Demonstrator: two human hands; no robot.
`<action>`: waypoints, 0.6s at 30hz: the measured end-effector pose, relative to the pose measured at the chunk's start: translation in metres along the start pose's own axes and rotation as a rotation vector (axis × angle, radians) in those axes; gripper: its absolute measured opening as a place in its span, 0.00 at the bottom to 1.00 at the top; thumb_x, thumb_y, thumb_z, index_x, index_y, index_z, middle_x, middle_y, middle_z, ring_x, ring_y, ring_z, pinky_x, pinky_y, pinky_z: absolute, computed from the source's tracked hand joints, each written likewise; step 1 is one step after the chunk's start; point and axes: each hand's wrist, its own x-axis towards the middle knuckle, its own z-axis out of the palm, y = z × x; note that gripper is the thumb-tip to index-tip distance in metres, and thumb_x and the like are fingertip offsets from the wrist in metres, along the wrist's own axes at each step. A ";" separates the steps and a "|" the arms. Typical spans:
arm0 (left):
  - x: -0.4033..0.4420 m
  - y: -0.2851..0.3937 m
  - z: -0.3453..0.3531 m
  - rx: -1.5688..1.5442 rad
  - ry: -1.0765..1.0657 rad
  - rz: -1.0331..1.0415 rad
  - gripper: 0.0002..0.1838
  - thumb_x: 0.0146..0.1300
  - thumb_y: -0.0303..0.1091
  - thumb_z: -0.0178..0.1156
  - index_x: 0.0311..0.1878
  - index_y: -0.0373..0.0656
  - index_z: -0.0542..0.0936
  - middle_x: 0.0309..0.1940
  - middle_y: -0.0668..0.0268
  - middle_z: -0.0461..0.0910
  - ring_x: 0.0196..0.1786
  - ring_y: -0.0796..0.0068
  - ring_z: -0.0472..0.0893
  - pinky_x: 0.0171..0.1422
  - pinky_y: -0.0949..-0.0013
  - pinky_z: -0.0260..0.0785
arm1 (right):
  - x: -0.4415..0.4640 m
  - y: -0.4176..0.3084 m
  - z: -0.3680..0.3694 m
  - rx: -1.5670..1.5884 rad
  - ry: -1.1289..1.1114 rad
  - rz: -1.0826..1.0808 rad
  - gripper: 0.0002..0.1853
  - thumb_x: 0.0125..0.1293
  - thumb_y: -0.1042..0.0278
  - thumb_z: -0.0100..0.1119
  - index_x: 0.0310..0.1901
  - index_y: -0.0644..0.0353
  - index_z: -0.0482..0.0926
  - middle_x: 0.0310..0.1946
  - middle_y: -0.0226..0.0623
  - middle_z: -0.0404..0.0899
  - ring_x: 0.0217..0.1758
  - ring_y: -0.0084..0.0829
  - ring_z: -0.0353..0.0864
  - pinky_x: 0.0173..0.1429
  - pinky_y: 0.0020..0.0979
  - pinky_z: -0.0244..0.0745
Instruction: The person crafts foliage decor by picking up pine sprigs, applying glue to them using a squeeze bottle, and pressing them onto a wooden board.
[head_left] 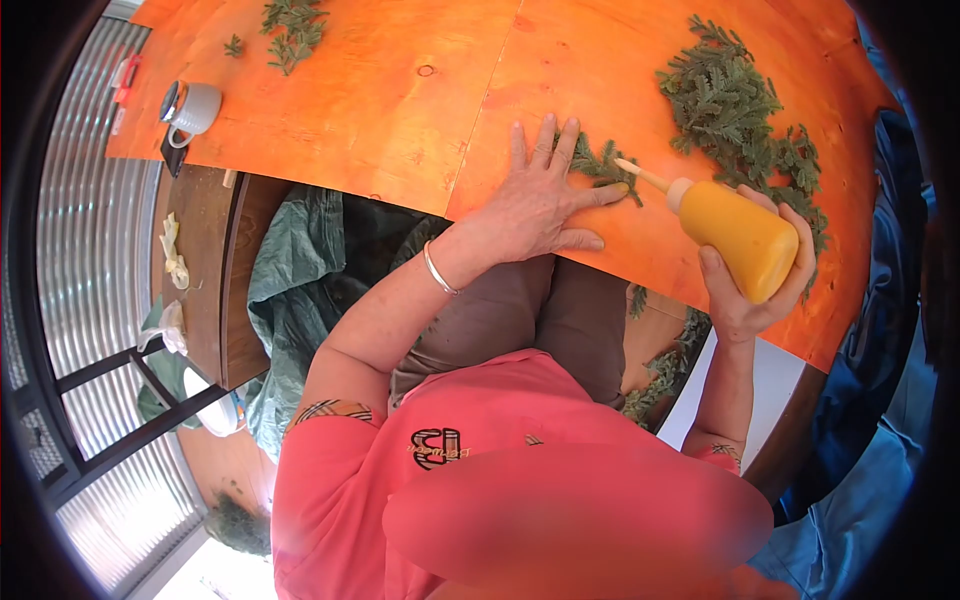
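My left hand [540, 205] lies palm down on the orange table near its front edge, fingers spread. Its index fingertip rests on a small green fir-like sprig [605, 165], partly covered by the hand. In my right hand [745, 300] is a yellow squeeze bottle [745, 238], tilted, with the fingers wrapped round its body. The bottle's long pale nozzle [645, 177] points left, its tip close above the sprig. Behind and beside the bottle lies a pile of similar green sprigs [722, 100].
More sprigs [292, 32] lie at the far left of the orange table [400, 120]. A grey mug [198, 108] stands on a dark flat object at the left edge. Below are a wooden cabinet [198, 270] and green sheeting [300, 260]; blue fabric [880, 300] hangs at right.
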 end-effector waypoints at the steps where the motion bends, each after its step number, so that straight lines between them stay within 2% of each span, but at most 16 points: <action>1: 0.000 0.000 0.000 0.002 0.001 -0.002 0.33 0.58 0.65 0.54 0.67 0.69 0.69 0.70 0.33 0.45 0.73 0.28 0.43 0.69 0.27 0.36 | 0.000 -0.001 0.002 0.038 0.024 0.000 0.42 0.47 0.80 0.72 0.63 0.64 0.57 0.52 0.55 0.73 0.54 0.40 0.77 0.56 0.39 0.76; 10: 0.000 -0.001 0.002 0.001 0.002 -0.001 0.34 0.58 0.66 0.54 0.67 0.70 0.68 0.71 0.34 0.43 0.73 0.28 0.41 0.69 0.28 0.35 | 0.008 -0.006 0.001 -0.114 -0.094 -0.018 0.41 0.47 0.81 0.72 0.62 0.65 0.58 0.49 0.53 0.75 0.52 0.39 0.79 0.55 0.37 0.76; 18: 0.000 -0.002 0.000 -0.006 -0.049 -0.002 0.33 0.58 0.66 0.54 0.68 0.72 0.67 0.72 0.36 0.40 0.74 0.31 0.38 0.71 0.30 0.31 | 0.005 -0.010 -0.016 -0.125 -0.049 0.061 0.40 0.47 0.81 0.71 0.62 0.65 0.59 0.49 0.53 0.76 0.52 0.39 0.79 0.55 0.37 0.78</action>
